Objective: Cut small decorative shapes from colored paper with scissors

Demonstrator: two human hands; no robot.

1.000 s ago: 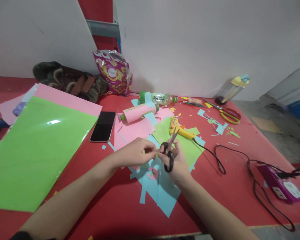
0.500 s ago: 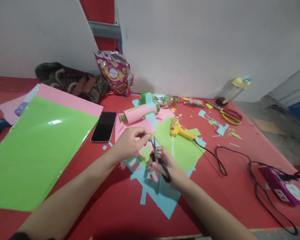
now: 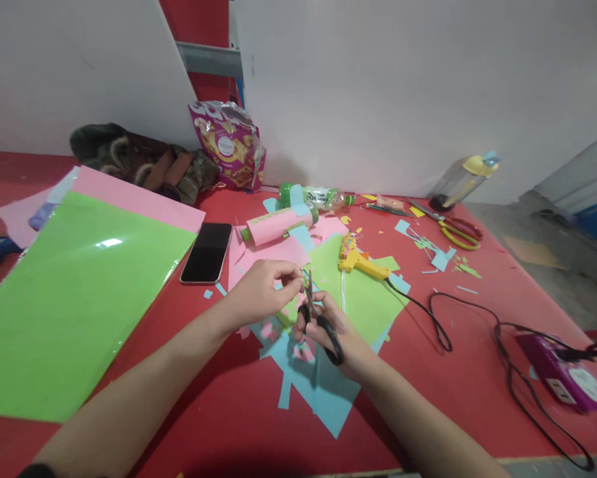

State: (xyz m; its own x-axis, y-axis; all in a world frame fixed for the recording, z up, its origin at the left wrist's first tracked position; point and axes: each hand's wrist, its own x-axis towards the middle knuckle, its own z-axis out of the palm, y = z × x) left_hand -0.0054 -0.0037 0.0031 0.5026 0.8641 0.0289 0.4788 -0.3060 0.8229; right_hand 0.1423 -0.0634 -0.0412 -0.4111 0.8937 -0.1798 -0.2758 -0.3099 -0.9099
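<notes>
My left hand (image 3: 268, 285) is closed in a pinch over the paper pile. A tiny green paper piece (image 3: 305, 279) shows at its fingertips, mostly hidden by them. Beside it my right hand (image 3: 333, 325) grips black-handled scissors (image 3: 310, 292), their blades pointing away from me and close to the left fingertips. Beneath both hands lie blue paper (image 3: 335, 398), green paper (image 3: 372, 312) and pink paper (image 3: 243, 262), with small cut scraps on top. Just beyond them rests a bottle wrapped in pink paper (image 3: 273, 227).
A yellow glue gun (image 3: 365, 264) lies right of my hands, its black cord running to a purple box (image 3: 562, 372). Left are a phone (image 3: 207, 253) and large green sheets (image 3: 89, 299). Behind stand a snack bag (image 3: 228, 146) and a green-labelled bottle (image 3: 315, 197); larger scissors (image 3: 457, 229) lie right.
My left hand has turned slightly and its fingertips have shifted a little to the right. The scissors' blades have tilted slightly to the right, staying close to those fingertips.
</notes>
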